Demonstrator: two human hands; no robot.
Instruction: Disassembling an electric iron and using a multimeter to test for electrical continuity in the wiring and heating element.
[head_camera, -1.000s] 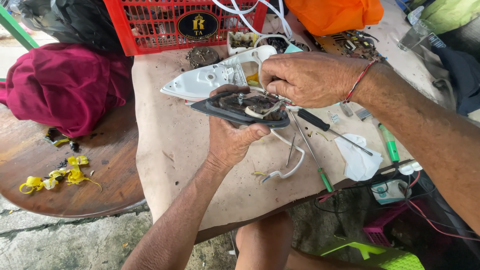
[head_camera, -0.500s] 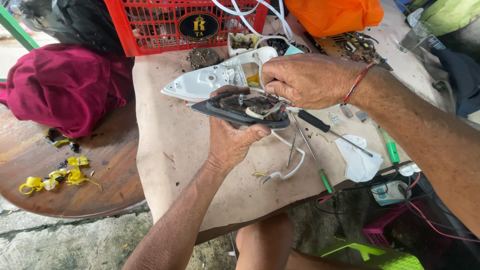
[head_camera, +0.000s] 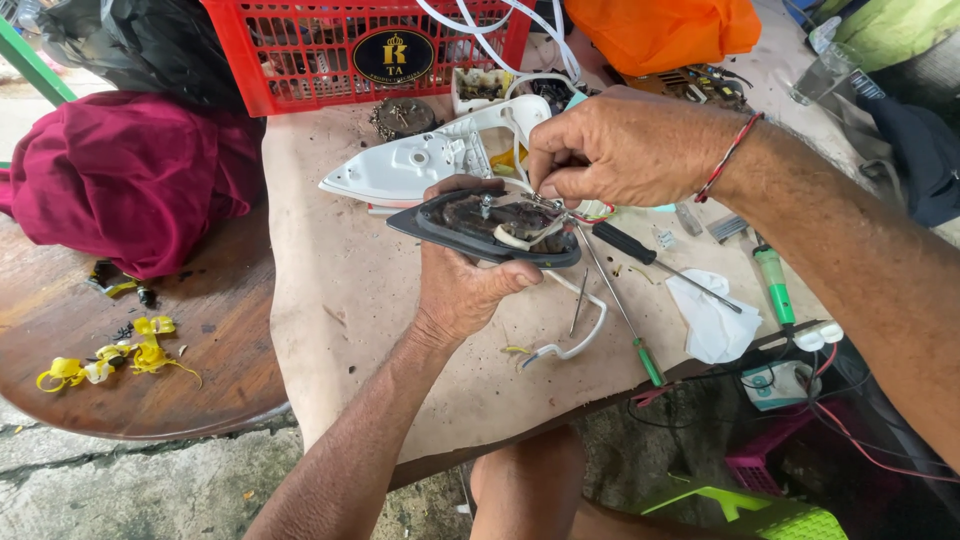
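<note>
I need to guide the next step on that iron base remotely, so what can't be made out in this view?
- Head view: what the right hand pinches over the iron base is hidden by its fingertips.
- The base's underside is covered by the left hand.
- Wiring inside the base is too small to trace.
- The red crate is cut off by the top edge.

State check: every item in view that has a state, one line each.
iron soleplate: cover off, insides exposed, held up in left hand
right hand: fingertips pinched at the soleplate's wiring
white iron shell: detached, lying on the table
black-handled screwdriver: lying loose
green-handled screwdriver: lying loose
red crate: upright, filled
</note>
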